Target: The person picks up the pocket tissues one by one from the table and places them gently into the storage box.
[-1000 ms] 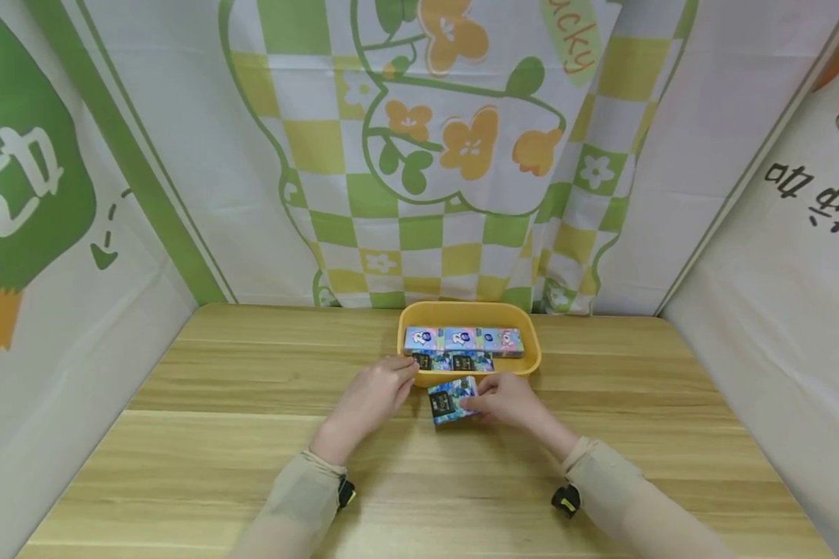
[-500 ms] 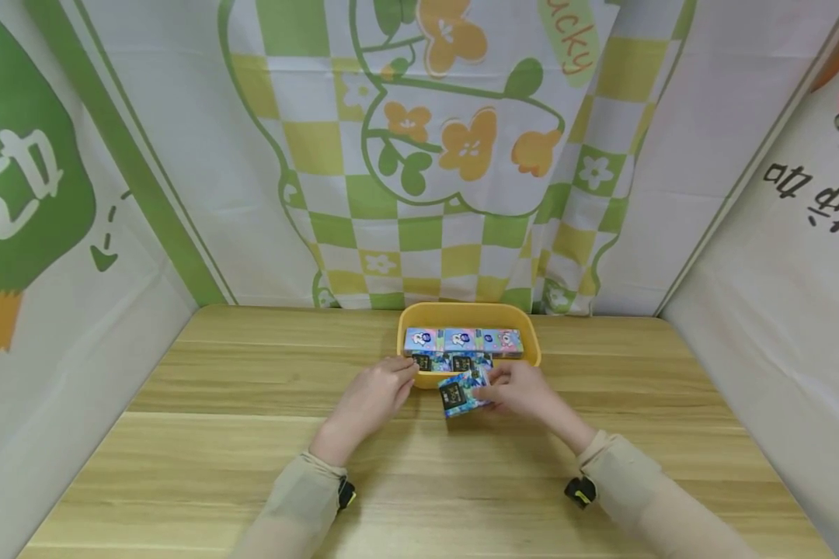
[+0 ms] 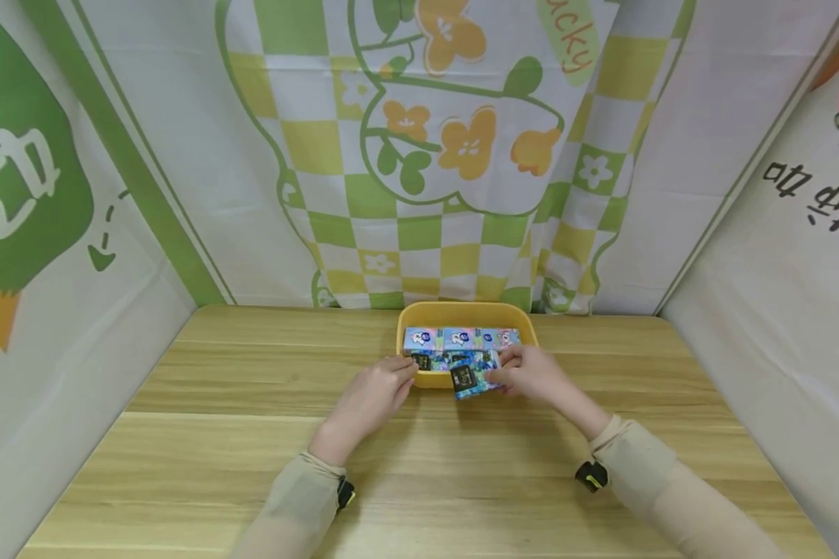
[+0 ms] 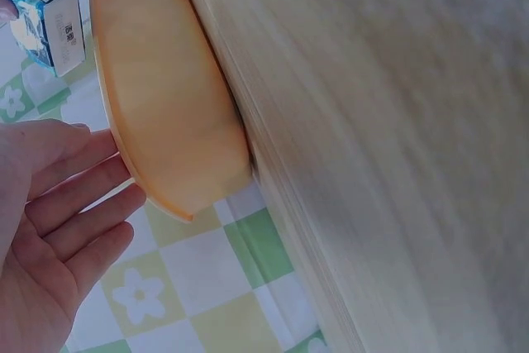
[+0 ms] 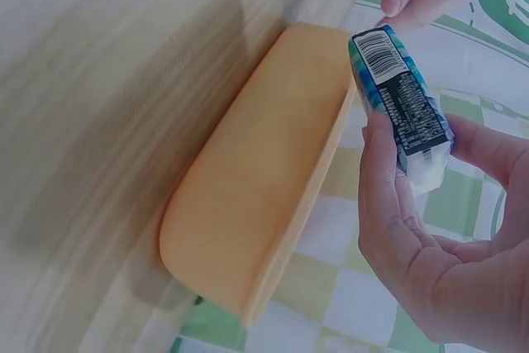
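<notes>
A blue patterned tissue pack (image 3: 474,380) with a black label is pinched between the thumb and fingers of my right hand (image 3: 531,374), over the front rim of a yellow basket (image 3: 468,313). The right wrist view shows a barcode on the end of the held pack (image 5: 402,97). My left hand (image 3: 374,394) touches the basket's front left rim with extended fingers, seen clearly in the left wrist view. Inside the basket, a back row of light blue and pink packs (image 3: 459,338) lies behind blue packs (image 3: 438,361) with black labels. The held pack partly covers this front row.
The basket stands at the far edge of the wooden table (image 3: 252,450). Behind it hangs a green and yellow checked cloth (image 3: 419,233). Printed white fabric walls enclose both sides.
My right hand has carried the tissue pack up, rightward and toward the basket, from in front of the rim to over it. The left hand has stayed at the rim.
</notes>
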Action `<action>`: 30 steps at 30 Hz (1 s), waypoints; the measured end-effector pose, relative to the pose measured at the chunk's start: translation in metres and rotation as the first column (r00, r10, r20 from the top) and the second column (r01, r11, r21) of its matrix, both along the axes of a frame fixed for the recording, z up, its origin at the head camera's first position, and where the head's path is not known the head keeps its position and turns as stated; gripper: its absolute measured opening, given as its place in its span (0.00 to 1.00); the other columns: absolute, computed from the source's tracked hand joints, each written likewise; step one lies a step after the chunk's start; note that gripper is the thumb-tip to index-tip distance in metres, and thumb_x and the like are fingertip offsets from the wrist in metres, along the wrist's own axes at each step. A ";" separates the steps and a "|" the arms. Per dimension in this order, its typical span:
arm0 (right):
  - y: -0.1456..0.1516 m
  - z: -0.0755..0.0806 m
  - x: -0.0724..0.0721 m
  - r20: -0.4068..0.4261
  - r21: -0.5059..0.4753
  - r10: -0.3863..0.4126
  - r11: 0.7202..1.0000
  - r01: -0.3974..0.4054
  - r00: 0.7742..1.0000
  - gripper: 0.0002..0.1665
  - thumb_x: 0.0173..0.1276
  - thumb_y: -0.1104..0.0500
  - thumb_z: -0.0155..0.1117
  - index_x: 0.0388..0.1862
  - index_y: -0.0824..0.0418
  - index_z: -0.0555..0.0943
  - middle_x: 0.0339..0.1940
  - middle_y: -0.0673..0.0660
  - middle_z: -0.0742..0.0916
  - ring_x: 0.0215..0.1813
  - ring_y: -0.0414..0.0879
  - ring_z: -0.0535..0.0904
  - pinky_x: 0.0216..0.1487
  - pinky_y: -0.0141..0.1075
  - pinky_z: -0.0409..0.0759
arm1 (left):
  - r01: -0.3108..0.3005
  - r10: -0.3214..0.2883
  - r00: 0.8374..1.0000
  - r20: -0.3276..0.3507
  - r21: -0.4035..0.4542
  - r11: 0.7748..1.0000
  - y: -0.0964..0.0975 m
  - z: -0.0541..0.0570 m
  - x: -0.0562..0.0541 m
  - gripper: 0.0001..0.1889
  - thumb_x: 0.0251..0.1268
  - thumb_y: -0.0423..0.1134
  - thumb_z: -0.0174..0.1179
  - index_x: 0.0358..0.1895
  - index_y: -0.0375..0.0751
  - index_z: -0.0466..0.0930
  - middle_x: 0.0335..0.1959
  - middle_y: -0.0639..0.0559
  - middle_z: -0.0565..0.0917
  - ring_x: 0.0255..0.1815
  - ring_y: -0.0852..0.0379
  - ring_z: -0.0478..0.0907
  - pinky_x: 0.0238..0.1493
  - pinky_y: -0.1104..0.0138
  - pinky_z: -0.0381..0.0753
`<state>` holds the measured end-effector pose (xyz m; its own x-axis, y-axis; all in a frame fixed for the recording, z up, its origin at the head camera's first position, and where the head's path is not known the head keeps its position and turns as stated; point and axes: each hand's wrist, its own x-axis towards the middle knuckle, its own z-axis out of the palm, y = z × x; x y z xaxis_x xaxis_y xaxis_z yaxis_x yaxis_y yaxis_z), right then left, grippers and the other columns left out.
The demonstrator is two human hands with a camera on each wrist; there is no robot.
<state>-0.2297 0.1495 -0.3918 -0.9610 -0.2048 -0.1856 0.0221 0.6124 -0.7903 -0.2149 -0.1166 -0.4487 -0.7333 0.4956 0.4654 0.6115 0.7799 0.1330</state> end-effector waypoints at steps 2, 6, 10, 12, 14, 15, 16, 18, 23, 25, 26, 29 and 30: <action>0.001 0.003 -0.001 0.000 0.006 0.008 1.000 -0.008 1.000 0.24 0.60 0.56 0.68 0.48 0.71 0.75 0.36 0.62 0.86 0.33 0.53 0.86 0.34 0.38 0.88 | 0.000 0.000 1.000 0.003 -0.001 1.000 0.000 0.000 0.000 0.13 0.63 0.35 0.61 0.49 0.36 0.83 0.51 0.42 0.83 0.53 0.46 0.81 0.60 0.56 0.79; 0.003 0.010 -0.003 -0.019 0.046 0.011 0.999 -0.010 1.000 0.21 0.60 0.57 0.68 0.45 0.71 0.76 0.33 0.61 0.86 0.32 0.51 0.85 0.33 0.35 0.88 | 0.001 -0.001 1.000 0.003 -0.007 1.000 0.000 0.001 0.000 0.13 0.63 0.34 0.60 0.50 0.36 0.82 0.51 0.42 0.83 0.53 0.46 0.81 0.60 0.56 0.79; 0.006 0.014 -0.007 -0.033 0.074 0.019 0.997 -0.016 0.999 0.20 0.60 0.56 0.67 0.43 0.70 0.76 0.32 0.60 0.86 0.31 0.50 0.85 0.30 0.34 0.87 | -0.002 0.002 1.000 0.004 -0.013 1.000 0.000 0.002 0.001 0.13 0.63 0.34 0.60 0.50 0.35 0.82 0.52 0.42 0.83 0.54 0.46 0.81 0.60 0.56 0.79; 0.008 0.014 -0.009 -0.027 0.073 0.022 0.997 -0.020 0.999 0.21 0.61 0.56 0.67 0.44 0.71 0.76 0.32 0.60 0.87 0.30 0.48 0.85 0.30 0.34 0.87 | -0.004 0.004 1.000 0.003 -0.016 1.000 0.000 0.002 0.001 0.14 0.63 0.34 0.61 0.50 0.35 0.82 0.52 0.41 0.83 0.54 0.46 0.81 0.60 0.57 0.79; 0.010 0.015 -0.011 -0.023 0.077 0.014 0.997 -0.012 1.000 0.22 0.61 0.56 0.67 0.45 0.71 0.76 0.33 0.60 0.87 0.28 0.45 0.85 0.30 0.34 0.87 | -0.003 0.003 1.000 0.001 -0.016 1.000 0.000 0.002 0.001 0.14 0.63 0.34 0.61 0.50 0.36 0.82 0.51 0.42 0.83 0.53 0.46 0.81 0.59 0.57 0.79; 0.011 0.015 -0.013 -0.026 0.079 0.011 0.997 -0.009 1.000 0.22 0.61 0.55 0.67 0.45 0.72 0.76 0.33 0.61 0.88 0.28 0.44 0.85 0.30 0.35 0.87 | -0.002 0.002 1.000 -0.001 -0.014 1.000 0.000 0.002 0.001 0.13 0.62 0.34 0.61 0.50 0.36 0.82 0.51 0.42 0.83 0.53 0.47 0.81 0.59 0.57 0.80; 0.012 0.016 -0.014 -0.030 0.085 0.008 0.996 -0.006 1.000 0.23 0.61 0.55 0.67 0.45 0.72 0.75 0.33 0.61 0.88 0.26 0.43 0.84 0.30 0.35 0.87 | 0.000 0.000 1.000 -0.001 -0.010 1.000 0.000 0.002 0.001 0.13 0.62 0.34 0.61 0.50 0.36 0.83 0.51 0.42 0.83 0.53 0.46 0.81 0.59 0.56 0.80; 0.015 0.017 -0.017 -0.039 0.094 0.004 0.996 0.000 0.999 0.23 0.60 0.55 0.67 0.45 0.72 0.75 0.33 0.61 0.88 0.26 0.42 0.84 0.30 0.35 0.87 | 0.001 -0.001 1.000 -0.001 -0.008 1.000 0.000 0.002 0.001 0.13 0.62 0.34 0.61 0.50 0.36 0.83 0.51 0.41 0.83 0.53 0.46 0.81 0.59 0.56 0.80; 0.021 0.020 -0.023 -0.056 0.109 0.005 0.994 0.001 0.998 0.23 0.60 0.55 0.67 0.45 0.73 0.75 0.33 0.63 0.88 0.26 0.45 0.85 0.29 0.35 0.87 | 0.002 -0.002 1.000 -0.002 -0.010 1.000 0.000 0.002 0.001 0.14 0.62 0.34 0.61 0.50 0.35 0.82 0.51 0.41 0.83 0.53 0.45 0.81 0.59 0.56 0.80; 0.023 0.021 -0.026 -0.060 0.123 -0.001 0.992 0.008 0.998 0.23 0.60 0.55 0.68 0.45 0.72 0.76 0.32 0.63 0.88 0.27 0.48 0.85 0.29 0.34 0.86 | 0.004 -0.004 1.000 -0.003 -0.006 1.000 0.000 0.002 0.001 0.13 0.62 0.34 0.61 0.50 0.35 0.82 0.51 0.41 0.83 0.53 0.45 0.81 0.59 0.55 0.80; 0.024 0.021 -0.027 -0.064 0.130 -0.006 0.991 0.015 0.998 0.23 0.59 0.55 0.68 0.44 0.71 0.76 0.32 0.62 0.88 0.28 0.49 0.86 0.28 0.34 0.86 | 0.004 -0.004 1.000 -0.005 -0.008 1.000 0.000 0.002 0.001 0.14 0.62 0.34 0.61 0.50 0.35 0.82 0.51 0.41 0.83 0.53 0.45 0.81 0.59 0.55 0.80; 0.027 0.021 -0.031 -0.084 0.168 -0.017 0.985 0.031 0.996 0.22 0.58 0.53 0.69 0.43 0.69 0.78 0.30 0.60 0.88 0.30 0.51 0.86 0.29 0.34 0.85 | 0.005 -0.005 1.000 -0.008 -0.006 1.000 0.001 0.002 0.001 0.13 0.62 0.34 0.61 0.50 0.35 0.82 0.51 0.41 0.84 0.53 0.45 0.81 0.59 0.55 0.80; 0.028 0.021 -0.032 -0.091 0.181 -0.019 0.983 0.035 0.996 0.22 0.58 0.52 0.69 0.43 0.69 0.78 0.29 0.59 0.88 0.31 0.52 0.86 0.29 0.34 0.85 | 0.004 -0.004 1.000 -0.009 -0.007 1.000 0.001 0.002 0.001 0.13 0.62 0.34 0.61 0.49 0.35 0.83 0.51 0.41 0.84 0.53 0.45 0.81 0.59 0.56 0.80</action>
<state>-0.2620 0.1773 -0.3709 -0.9801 -0.1489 -0.1315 -0.0242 0.7464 -0.6650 -0.2144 -0.1161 -0.4467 -0.7272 0.5017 0.4685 0.6157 0.7784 0.1221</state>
